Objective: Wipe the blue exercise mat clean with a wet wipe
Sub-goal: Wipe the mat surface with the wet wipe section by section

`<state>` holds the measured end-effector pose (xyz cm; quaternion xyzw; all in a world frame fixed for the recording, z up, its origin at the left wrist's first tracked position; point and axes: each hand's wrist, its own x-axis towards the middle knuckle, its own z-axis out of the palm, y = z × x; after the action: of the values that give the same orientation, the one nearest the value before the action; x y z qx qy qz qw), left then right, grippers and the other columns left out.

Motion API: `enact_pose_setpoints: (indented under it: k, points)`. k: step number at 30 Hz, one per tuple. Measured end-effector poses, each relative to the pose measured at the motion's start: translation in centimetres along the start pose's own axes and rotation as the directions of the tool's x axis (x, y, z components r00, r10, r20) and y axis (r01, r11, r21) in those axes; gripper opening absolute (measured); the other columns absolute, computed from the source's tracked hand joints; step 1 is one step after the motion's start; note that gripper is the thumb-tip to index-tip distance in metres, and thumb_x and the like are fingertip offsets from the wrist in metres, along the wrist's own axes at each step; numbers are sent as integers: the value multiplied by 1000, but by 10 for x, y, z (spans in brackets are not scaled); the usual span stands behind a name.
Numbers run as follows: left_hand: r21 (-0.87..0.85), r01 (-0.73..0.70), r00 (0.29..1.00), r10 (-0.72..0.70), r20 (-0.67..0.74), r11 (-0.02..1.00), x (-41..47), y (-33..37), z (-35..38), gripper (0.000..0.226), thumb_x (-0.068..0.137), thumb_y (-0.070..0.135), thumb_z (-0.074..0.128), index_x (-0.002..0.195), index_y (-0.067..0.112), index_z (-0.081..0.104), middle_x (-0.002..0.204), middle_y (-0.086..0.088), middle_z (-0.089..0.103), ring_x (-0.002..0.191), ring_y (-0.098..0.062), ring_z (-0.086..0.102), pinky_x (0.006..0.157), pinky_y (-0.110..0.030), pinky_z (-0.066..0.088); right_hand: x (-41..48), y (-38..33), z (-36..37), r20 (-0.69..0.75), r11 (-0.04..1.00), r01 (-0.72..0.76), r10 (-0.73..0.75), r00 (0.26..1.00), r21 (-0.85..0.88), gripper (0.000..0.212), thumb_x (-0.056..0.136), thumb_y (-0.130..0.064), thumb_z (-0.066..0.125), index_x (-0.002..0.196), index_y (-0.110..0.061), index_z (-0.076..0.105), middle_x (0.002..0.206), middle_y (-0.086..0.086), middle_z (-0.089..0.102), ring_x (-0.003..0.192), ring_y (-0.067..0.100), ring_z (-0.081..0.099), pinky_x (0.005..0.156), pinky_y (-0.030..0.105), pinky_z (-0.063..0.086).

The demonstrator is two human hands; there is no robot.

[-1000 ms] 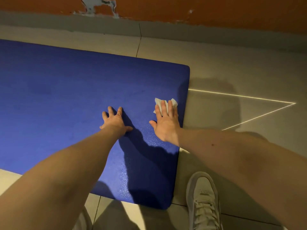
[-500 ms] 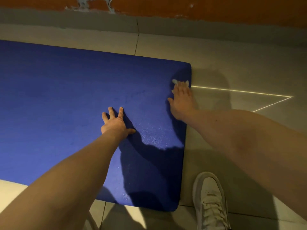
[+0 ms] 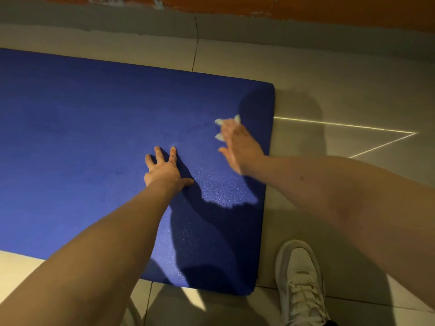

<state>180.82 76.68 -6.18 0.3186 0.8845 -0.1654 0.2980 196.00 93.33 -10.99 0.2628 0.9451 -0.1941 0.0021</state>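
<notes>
- The wipe (image 3: 219,121) lay under the fingers of the right hand (image 3: 240,147). Only pale tips of it showed past them, at the hand's 11 and 12 o'clock.
- The hand pressed it flat to the mat (image 3: 94,137) near the far right corner, which sat at the hand's 1 o'clock.
- The fingers looked extended over the wipe rather than wrapped round it, though the hand was blurred.
- The blue mat lay on pale floor tiles (image 3: 329,85), its right edge running from 12 to 6 o'clock just beside the right wrist.
- A grey skirting (image 3: 282,31) and an orange wall (image 3: 329,10) with chipped paint ran across the view at 12 o'clock.
- A thin bright line of light (image 3: 341,125) crossed the tiles at 3 o'clock of the right hand.
- A white laced shoe (image 3: 299,278) stood on the tiles at 5 o'clock, just off the mat's near right corner.
- The left hand (image 3: 164,170) rested palm down on the mat at the right hand's 8 o'clock, apart from it. Its fingers were spread wide and held nothing.
- Both bare forearms reached in from 6 o'clock and cast dark shadows across the mat.
</notes>
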Motion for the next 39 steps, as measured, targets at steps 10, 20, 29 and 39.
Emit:
enact_pose_setpoints:
  k: [10, 20, 29, 39]
  points:
    - [-124, -4, 998, -5, -67, 992, 15, 10, -22, 92, 84, 62, 69, 155, 19, 28, 164, -6, 10, 147, -36, 17, 106, -57, 43, 24, -23, 10, -58, 963, -233, 228, 972, -135, 75, 105, -48, 40, 156, 4, 24, 163, 13, 20, 151, 40, 16, 125, 59, -4]
    - [-149, 0, 1000, -2, -16, 989, 36, 13, -16, 109, 82, 64, 69, 160, 34, -2, 166, 1, -17, 152, -36, -13, 113, -66, 29, 20, 61, -25, 10, 980, -197, 197, 980, -34, 72, 105, -36, 46, 162, -11, 10, 168, 10, 15, 156, 30, 11, 128, 43, 8]
    - [-136, 27, 1000, -28, -4, 990, 41, 18, -16, 108, 83, 62, 69, 159, 34, -3, 165, 1, -19, 152, -35, -15, 114, -67, 27, 37, -26, 0, 61, 973, -215, 210, 976, 83, 72, 107, -42, 41, 161, -3, 13, 169, 15, 6, 157, 32, 0, 128, 45, 8]
    - [-135, 28, 999, -30, -13, 991, 41, 17, -15, 109, 82, 62, 69, 159, 35, -3, 166, 0, -19, 152, -36, -15, 114, -66, 28, 49, 79, -35, 38, 937, -304, 314, 949, -171, 72, 109, -41, 30, 161, -2, -1, 171, 4, -9, 157, 30, -5, 128, 45, 0]
